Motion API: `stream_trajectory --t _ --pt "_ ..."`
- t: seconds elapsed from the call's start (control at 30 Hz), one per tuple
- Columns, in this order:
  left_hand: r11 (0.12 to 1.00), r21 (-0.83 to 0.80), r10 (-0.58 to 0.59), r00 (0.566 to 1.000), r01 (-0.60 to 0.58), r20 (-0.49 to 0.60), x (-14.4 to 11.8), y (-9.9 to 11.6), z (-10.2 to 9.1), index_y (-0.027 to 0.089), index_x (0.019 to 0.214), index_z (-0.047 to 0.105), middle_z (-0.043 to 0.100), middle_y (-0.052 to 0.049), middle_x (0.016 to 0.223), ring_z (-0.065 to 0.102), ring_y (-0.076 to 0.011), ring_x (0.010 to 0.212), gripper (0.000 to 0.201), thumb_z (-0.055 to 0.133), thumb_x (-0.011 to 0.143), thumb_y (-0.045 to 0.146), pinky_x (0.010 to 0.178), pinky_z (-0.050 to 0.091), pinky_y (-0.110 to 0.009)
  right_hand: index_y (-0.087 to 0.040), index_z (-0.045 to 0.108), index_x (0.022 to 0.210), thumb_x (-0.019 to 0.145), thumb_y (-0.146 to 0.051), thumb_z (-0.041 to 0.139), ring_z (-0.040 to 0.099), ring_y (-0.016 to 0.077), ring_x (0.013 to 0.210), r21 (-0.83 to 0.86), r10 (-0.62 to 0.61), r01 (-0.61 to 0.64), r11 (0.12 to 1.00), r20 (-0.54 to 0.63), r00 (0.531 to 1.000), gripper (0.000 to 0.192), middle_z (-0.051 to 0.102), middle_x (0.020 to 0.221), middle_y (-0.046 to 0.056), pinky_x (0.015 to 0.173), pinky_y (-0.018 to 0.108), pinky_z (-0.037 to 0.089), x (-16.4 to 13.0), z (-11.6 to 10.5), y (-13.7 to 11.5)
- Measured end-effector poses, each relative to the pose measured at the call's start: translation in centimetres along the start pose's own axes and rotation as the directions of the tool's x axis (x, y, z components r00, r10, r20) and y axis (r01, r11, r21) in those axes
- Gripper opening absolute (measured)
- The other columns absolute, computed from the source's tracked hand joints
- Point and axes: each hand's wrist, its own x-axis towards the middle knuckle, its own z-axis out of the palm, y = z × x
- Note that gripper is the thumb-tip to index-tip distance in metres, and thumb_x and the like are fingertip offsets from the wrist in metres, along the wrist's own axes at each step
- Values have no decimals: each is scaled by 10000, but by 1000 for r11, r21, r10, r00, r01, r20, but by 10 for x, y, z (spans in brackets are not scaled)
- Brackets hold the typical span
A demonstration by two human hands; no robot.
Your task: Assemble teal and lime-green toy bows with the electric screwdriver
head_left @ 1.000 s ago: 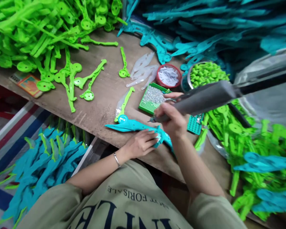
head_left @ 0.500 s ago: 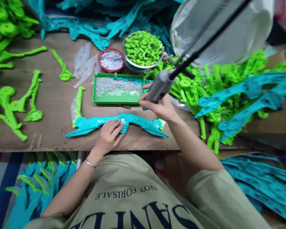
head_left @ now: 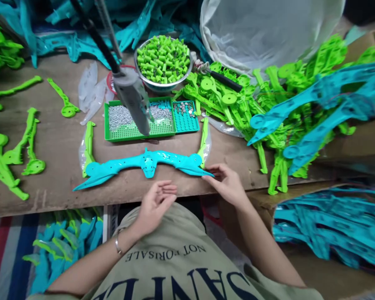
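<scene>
A blue plastic toy bow (head_left: 125,164) lies across the bench, a green arm with a clear plastic piece at each end. My right hand (head_left: 229,183) pinches the bow's right tip between thumb and fingers. Just in front of the bow's middle, my left hand (head_left: 154,206) is open, off the bow and holding nothing. A grey electric screwdriver (head_left: 133,100) hangs freely over a green tray (head_left: 140,134) of small silver screws. Beside that stands a blue tray (head_left: 187,125) with small metal discs.
A steel bowl (head_left: 163,86) of small green parts stands at the back, near a partly hidden red bowl (head_left: 110,83). Green arms (head_left: 231,100) pile up on the right with blue bow pieces (head_left: 315,96) on top. A white sack (head_left: 268,33) stands behind.
My right hand has let go of the screwdriver, which has swung left, and has taken the bow's right tip. My left hand has come off the bow's middle toward my body.
</scene>
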Motion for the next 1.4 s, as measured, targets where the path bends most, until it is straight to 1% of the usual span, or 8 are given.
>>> stream_trajectory --t 0.13,0.37,0.47,0.57,0.77,1.0,1.23,1.4 --pt "795 -505 -339 936 337 92 20 -1 43 171 1109 661 751 -125 1182 719 -257 1126 476 880 776 429 1083 516 -458 -205 746 808 717 -527 829 710 220 702 106 71 -78 991 74 995 345 773 777 62 692 384 589 -20 11 3" --pt "724 -549 -414 900 417 137 32 8 47 151 965 682 784 -79 993 752 -251 984 487 949 673 436 996 577 -466 -218 725 825 884 -350 746 714 188 711 11 -259 263 965 215 942 146 763 789 38 667 320 574 -28 -15 -24" --pt "688 -527 -481 857 499 184 23 6 41 159 976 671 781 -56 922 760 -212 862 442 939 707 386 916 610 -424 -212 708 1010 921 -245 647 720 246 961 -233 -541 551 801 110 834 113 781 1020 84 865 423 570 -4 -26 -30" --pt "684 -536 -471 861 494 192 19 5 40 153 973 667 776 -51 894 760 -208 823 437 939 708 368 875 626 -414 -225 689 1119 926 -231 587 615 304 1232 -428 -673 714 554 274 687 219 748 1191 76 1123 568 410 25 -24 -27" --pt "677 -625 -429 898 389 95 17 9 49 149 949 673 780 -57 949 762 -220 891 428 952 685 339 939 623 -457 -221 628 669 1017 -320 468 505 212 716 -599 -689 741 304 399 605 396 592 639 37 882 419 431 35 -6 -22" --pt "655 -660 -413 906 367 95 20 7 59 138 968 686 781 -78 995 761 -219 903 372 914 744 328 953 619 -466 -190 637 670 1032 -255 434 473 209 676 -718 -597 594 363 311 740 420 607 617 63 741 387 297 14 2 -26" --pt "617 -620 -447 864 485 232 18 7 49 139 954 694 777 -118 1014 786 -240 895 257 860 812 275 960 610 -426 -221 595 653 1033 -264 383 485 220 692 -559 -624 748 358 452 637 437 607 668 64 741 388 359 64 -13 18" --pt "637 -585 -449 859 502 248 -17 6 -5 114 1058 722 783 -176 1045 791 -251 869 311 821 848 321 854 617 -378 -246 651 802 972 -275 577 564 254 732 -407 -786 831 379 331 522 187 704 828 112 696 422 420 69 7 -21"
